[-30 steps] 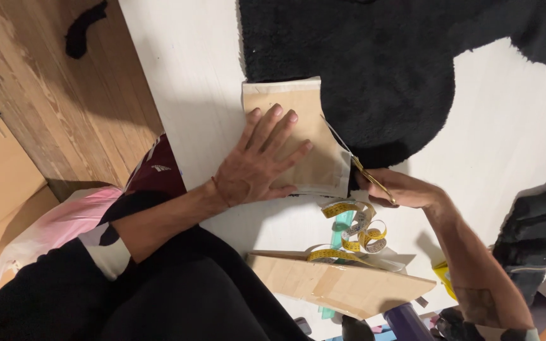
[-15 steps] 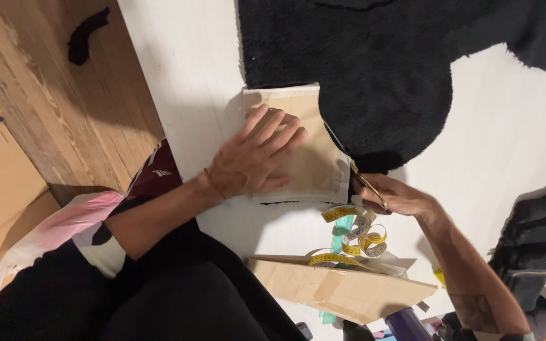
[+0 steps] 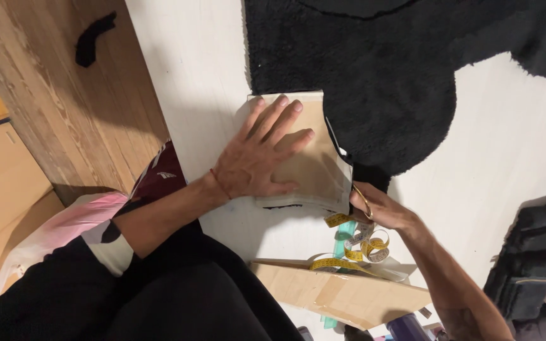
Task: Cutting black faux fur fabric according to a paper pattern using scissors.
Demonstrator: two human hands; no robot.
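My left hand [image 3: 257, 158] lies flat with spread fingers on a tan sheet [image 3: 314, 173] that looks like cardboard, lying on the white surface [image 3: 184, 76]. My right hand [image 3: 383, 211] is at the sheet's lower right corner, closed around the gold handle of a pair of scissors [image 3: 361, 199]. The dark blade runs up along the sheet's right edge. The sheet's far end overlaps a black fluffy rug [image 3: 380, 76].
A yellow measuring tape [image 3: 361, 246] is coiled just below my right hand, over a teal item [image 3: 344, 228]. A second cardboard piece [image 3: 342, 293] lies near my legs. Wooden flooring [image 3: 52, 107] with a small black object [image 3: 93, 38] is on the left.
My right hand with the scissors has slid slightly closer to me along the sheet's right edge. My left hand stays pressed flat on the sheet.
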